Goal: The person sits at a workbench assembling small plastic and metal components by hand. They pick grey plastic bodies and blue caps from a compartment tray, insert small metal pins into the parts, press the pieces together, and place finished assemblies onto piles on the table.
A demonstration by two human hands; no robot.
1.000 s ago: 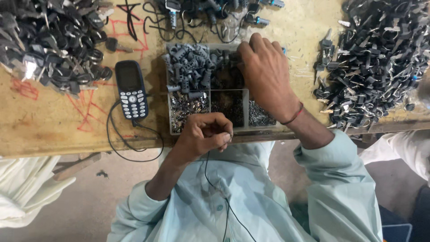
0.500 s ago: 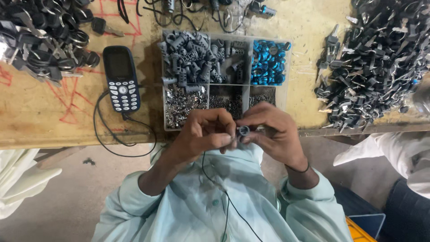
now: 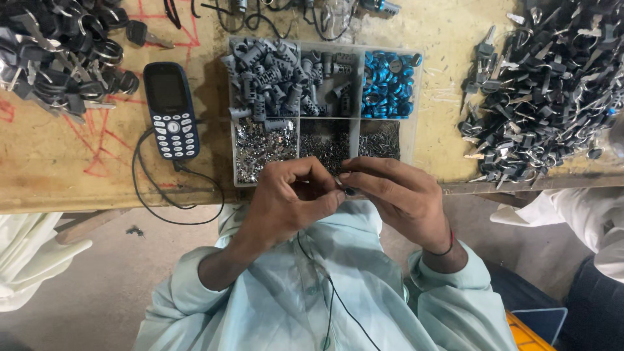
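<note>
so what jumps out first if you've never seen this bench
The two hands, left hand and right hand, pinching a small dark part together at the table edge. Behind them sits a clear divided tray with bright blue rings, flanked by heaps of dark keys.

A compartment tray (image 3: pixel 416 140) is set on the desk (image 3: pixel 58 169); a phone (image 3: pixel 171 110) lies left of it, key heaps (image 3: pixel 546 91) right, both hands (image 3: pixel 344 195) before it.
</note>
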